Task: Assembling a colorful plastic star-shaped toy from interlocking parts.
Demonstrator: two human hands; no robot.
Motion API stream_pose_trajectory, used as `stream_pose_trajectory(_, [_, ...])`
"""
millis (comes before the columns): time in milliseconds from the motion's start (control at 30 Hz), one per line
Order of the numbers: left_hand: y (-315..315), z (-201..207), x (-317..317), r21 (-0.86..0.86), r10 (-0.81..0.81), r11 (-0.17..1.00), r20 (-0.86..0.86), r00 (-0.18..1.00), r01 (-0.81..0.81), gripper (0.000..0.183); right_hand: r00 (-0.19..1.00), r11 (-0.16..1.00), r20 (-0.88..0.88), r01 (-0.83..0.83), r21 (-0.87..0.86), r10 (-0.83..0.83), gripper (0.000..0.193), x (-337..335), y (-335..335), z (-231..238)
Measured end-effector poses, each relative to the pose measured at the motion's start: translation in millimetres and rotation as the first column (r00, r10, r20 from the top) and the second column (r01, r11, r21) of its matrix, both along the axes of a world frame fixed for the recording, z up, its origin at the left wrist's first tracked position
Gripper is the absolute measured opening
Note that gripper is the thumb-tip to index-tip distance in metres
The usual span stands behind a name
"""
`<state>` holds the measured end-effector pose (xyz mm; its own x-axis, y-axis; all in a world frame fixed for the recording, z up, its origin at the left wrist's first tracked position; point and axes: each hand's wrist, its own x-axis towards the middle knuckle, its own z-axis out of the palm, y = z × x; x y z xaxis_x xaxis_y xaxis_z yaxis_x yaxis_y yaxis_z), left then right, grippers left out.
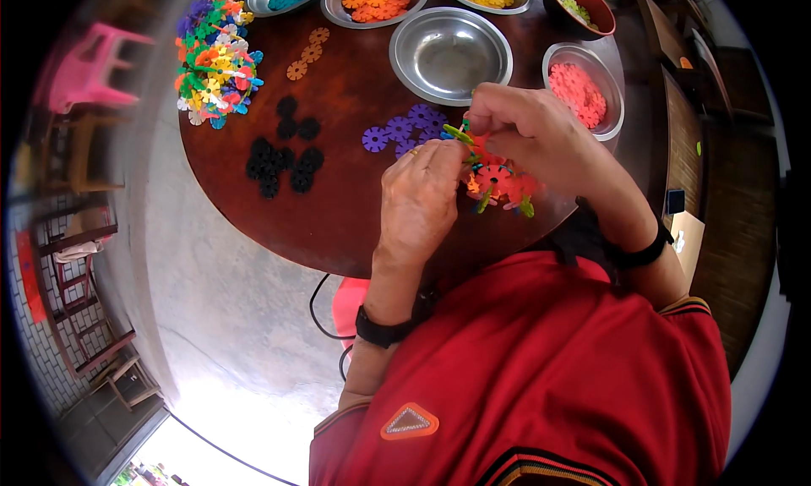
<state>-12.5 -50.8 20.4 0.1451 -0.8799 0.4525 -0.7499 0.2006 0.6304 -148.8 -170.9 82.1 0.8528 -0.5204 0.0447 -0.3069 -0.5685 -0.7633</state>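
Observation:
Near the right side of the round table, both hands are closed at a cluster of interlocking plastic discs (494, 180), mostly red and pink with green, orange and blue bits. My left hand (420, 194) pinches its left side, beside a yellow-green disc seen edge-on. From above and the right, my right hand (541, 139) curls over the top, thumb and fingers bent together. Its palm and fingers hide part of the cluster, and the exact piece at its fingertips cannot be made out. Loose purple discs (399, 129) lie just left of the cluster.
Black discs (269, 161) and a short row of orange-brown discs (311, 55) lie on the table (338, 224). A bare metal bowl (452, 30) stands beyond my hands. Around it are bowls of blue, orange, yellow, green and pink discs (579, 93). A multicoloured disc construction (218, 63) stands far left.

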Motion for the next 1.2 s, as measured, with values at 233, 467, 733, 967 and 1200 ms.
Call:
stream_pose_trajectory(233, [-5.0,0.3,-0.3,-0.009,0.005,1.000,-0.049,0.999,-0.005,0.014,0.998,0.997,0.058,0.012,-0.071,-0.008,0.015,-2.5,-2.7,-2.4])
stream_pose_trajectory(467, [-3.8,0.1,9.4,-0.051,0.105,0.992,-0.214,0.971,-0.118,0.011,0.990,0.907,0.119,0.113,-0.406,-0.070,0.024,-16.1,17.6,21.9])
stream_pose_trajectory(733, [-0.5,2.8,13.7,0.043,0.109,0.994,-0.316,0.943,-0.101,0.010,0.996,0.878,-0.085,-0.016,-0.478,-0.028,0.024,-26.2,35.3,-2.0])
stream_pose_trajectory(967, [2.3,6.7,22.1,0.249,0.052,0.960,-0.602,0.797,0.126,0.012,0.999,0.851,-0.032,-0.003,-0.525,-0.016,0.018,-28.9,28.4,2.2])
stream_pose_trajectory(1200, [-2.6,-0.1,19.0,0.049,0.083,0.996,-0.280,0.956,-0.072,0.025,0.999,0.842,0.018,-0.030,-0.539,0.047,0.018,-29.8,33.2,-6.7])
